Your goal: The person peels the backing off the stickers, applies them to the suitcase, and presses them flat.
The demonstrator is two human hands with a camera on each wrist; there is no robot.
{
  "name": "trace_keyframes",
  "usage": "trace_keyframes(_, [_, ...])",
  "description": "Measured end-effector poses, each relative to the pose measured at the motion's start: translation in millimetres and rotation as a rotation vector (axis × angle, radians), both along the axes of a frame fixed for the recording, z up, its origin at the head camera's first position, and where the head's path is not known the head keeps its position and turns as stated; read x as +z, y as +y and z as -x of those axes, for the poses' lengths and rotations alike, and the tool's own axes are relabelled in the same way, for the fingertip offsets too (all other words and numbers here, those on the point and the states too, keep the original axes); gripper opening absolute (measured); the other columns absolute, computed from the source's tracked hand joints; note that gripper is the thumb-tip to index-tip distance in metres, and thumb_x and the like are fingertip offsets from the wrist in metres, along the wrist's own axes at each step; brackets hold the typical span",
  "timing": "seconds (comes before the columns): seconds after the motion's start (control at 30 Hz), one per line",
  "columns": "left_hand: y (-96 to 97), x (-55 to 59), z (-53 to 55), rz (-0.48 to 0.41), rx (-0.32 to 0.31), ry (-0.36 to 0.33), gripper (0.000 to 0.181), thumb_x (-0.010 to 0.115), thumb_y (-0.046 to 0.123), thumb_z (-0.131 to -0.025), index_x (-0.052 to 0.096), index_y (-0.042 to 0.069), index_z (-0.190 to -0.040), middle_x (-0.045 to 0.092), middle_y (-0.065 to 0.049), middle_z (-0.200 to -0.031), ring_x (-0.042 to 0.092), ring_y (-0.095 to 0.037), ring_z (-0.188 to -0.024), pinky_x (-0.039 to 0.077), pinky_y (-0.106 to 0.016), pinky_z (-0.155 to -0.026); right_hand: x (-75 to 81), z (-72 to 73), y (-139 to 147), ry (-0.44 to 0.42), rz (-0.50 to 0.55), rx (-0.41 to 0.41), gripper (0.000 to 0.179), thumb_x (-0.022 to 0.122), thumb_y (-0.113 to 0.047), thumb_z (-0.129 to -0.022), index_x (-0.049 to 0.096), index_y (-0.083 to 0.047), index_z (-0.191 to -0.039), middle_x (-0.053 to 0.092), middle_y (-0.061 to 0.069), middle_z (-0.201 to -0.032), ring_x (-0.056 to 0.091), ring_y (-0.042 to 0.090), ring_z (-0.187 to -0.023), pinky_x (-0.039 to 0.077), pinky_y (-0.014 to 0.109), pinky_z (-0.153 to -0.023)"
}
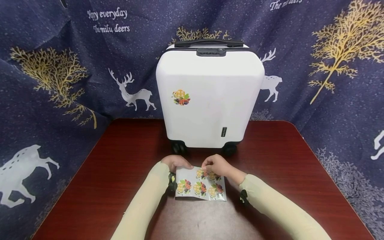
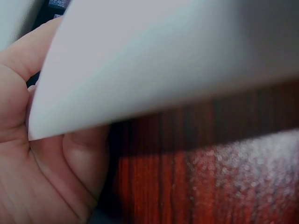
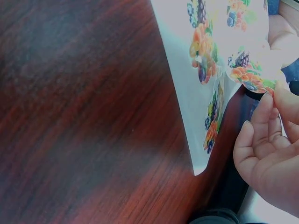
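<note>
A white sticker sheet (image 1: 183,174) printed with several fruit-and-berry stickers is held above the table. My left hand (image 1: 177,162) grips its upper left part, the thumb over the top; the left wrist view shows the sheet's pale underside (image 2: 140,60) running into the palm. With thumb and fingertip, my right hand (image 1: 216,165) pinches the edge of one fruit sticker (image 3: 252,78), which lifts partly off the sheet in the right wrist view. At the sheet's upper left the surface is blank. A white suitcase (image 1: 210,106) stands upright behind, bearing a similar fruit sticker (image 1: 181,97) at its upper left.
The suitcase's black wheels (image 1: 230,149) rest on a dark red wooden table (image 1: 120,160), just beyond my hands. Behind and on both sides hangs a blue cloth (image 1: 135,50) with white deer and golden trees.
</note>
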State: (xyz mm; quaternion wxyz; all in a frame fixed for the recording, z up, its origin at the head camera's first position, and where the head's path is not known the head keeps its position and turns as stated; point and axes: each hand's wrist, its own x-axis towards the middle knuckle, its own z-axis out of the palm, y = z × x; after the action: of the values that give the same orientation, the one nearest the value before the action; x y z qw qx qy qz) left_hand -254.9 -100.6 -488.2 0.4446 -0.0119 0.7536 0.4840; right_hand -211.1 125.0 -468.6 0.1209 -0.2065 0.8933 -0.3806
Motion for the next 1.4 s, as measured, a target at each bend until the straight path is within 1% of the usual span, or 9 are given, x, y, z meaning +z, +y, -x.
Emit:
trace_keyframes(0.2, [-0.9, 2.0, -0.6, 0.007, 0.007, -0.002, 0.031, 0.065, 0.015, -0.099, 0.069, -0.006, -0.121, 0.077, -0.008, -0.092, 0.071, -0.013, -0.076, 0.063, -0.032, -0.078, 2.8, -1.1, -1, -0.009, -0.017, -0.015, 0.009, 0.073, -0.01, -0.093, 0.076, -0.002, -0.089, 0.074, 0.006, -0.083, 0.054, 0.008, -0.073, 0.048, 0.021, -0.067])
trace_keyframes(0.33, [-1.2, 2.5, -0.6, 0.006, 0.0, -0.008, 0.032, 0.065, 0.015, -0.098, 0.069, -0.007, -0.122, 0.076, -0.007, -0.091, 0.071, -0.013, -0.076, 0.063, -0.032, -0.079, 5.9, -2.2, 0, -0.022, -0.017, -0.018, 0.009, 0.073, -0.009, -0.093, 0.076, -0.001, -0.089, 0.072, 0.006, -0.083, 0.053, 0.007, -0.07, 0.047, 0.021, -0.063])
trace_keyframes(0.57, [-0.7, -1.0, 0.0, 0.003, 0.021, -0.005, 0.03, 0.066, 0.014, -0.098, 0.069, -0.007, -0.119, 0.075, -0.007, -0.089, 0.071, -0.015, -0.078, 0.062, -0.033, -0.08, 9.3, -3.2, 2, -0.01, -0.027, -0.012, 0.009, 0.073, -0.009, -0.093, 0.076, -0.002, -0.089, 0.073, 0.005, -0.083, 0.053, 0.007, -0.069, 0.046, 0.021, -0.061])
trace_keyframes(0.73, [3.1, -2.9, -3.0, -0.001, 0.034, 0.037, 0.032, 0.068, 0.017, -0.097, 0.071, -0.006, -0.119, 0.076, -0.008, -0.091, 0.071, -0.014, -0.077, 0.063, -0.032, -0.076, 10.7, -2.9, 5, -0.009, -0.034, -0.01, 0.008, 0.073, -0.009, -0.093, 0.076, -0.002, -0.09, 0.074, 0.007, -0.083, 0.053, 0.008, -0.068, 0.047, 0.021, -0.061])
trace_keyframes(0.9, [5.6, -3.5, -5.7, 0.043, 0.036, 0.102, 0.031, 0.072, 0.022, -0.095, 0.074, -0.003, -0.113, 0.078, -0.01, -0.093, 0.072, -0.015, -0.076, 0.064, -0.033, -0.073, 10.5, -1.4, 9, -0.007, -0.032, -0.002, 0.007, 0.072, -0.007, -0.093, 0.076, -0.001, -0.09, 0.074, 0.007, -0.083, 0.053, 0.007, -0.069, 0.047, 0.02, -0.061])
trace_keyframes(1.07, [6.4, -4.6, -6.5, 0.062, 0.037, 0.118, 0.031, 0.076, 0.023, -0.092, 0.076, -0.001, -0.111, 0.078, -0.009, -0.09, 0.072, -0.015, -0.075, 0.064, -0.033, -0.072, 15.9, -1.9, 12, 0.002, -0.008, 0.008, 0.009, 0.072, -0.007, -0.094, 0.075, -0.001, -0.089, 0.072, 0.007, -0.082, 0.053, 0.008, -0.069, 0.047, 0.021, -0.061])
trace_keyframes(1.13, [6.6, -4.4, -6.9, 0.058, 0.027, 0.121, 0.031, 0.076, 0.024, -0.092, 0.076, 0.0, -0.112, 0.077, -0.008, -0.09, 0.073, -0.015, -0.076, 0.064, -0.034, -0.073, 18.3, -0.9, 14, 0.015, -0.004, 0.008, 0.009, 0.072, -0.009, -0.094, 0.075, -0.002, -0.089, 0.072, 0.007, -0.083, 0.053, 0.008, -0.07, 0.048, 0.022, -0.062])
trace_keyframes(1.27, [7.1, -3.4, -7.6, 0.041, 0.031, 0.133, 0.033, 0.078, 0.024, -0.09, 0.076, 0.0, -0.113, 0.078, -0.008, -0.091, 0.073, -0.016, -0.077, 0.064, -0.035, -0.074, 23.7, 2.5, 19, 0.021, 0.017, 0.009, 0.01, 0.071, -0.011, -0.095, 0.074, -0.003, -0.091, 0.072, 0.008, -0.084, 0.056, 0.01, -0.072, 0.049, 0.023, -0.066])
trace_keyframes(1.4, [6.9, -1.0, -8.4, 0.043, 0.042, 0.145, 0.034, 0.079, 0.024, -0.09, 0.076, 0.0, -0.113, 0.078, -0.011, -0.094, 0.073, -0.017, -0.078, 0.064, -0.035, -0.074, 33.1, 4.5, 23, 0.028, 0.053, 0.014, 0.01, 0.069, -0.009, -0.096, 0.073, -0.001, -0.092, 0.071, 0.01, -0.084, 0.06, 0.015, -0.074, 0.05, 0.025, -0.068])
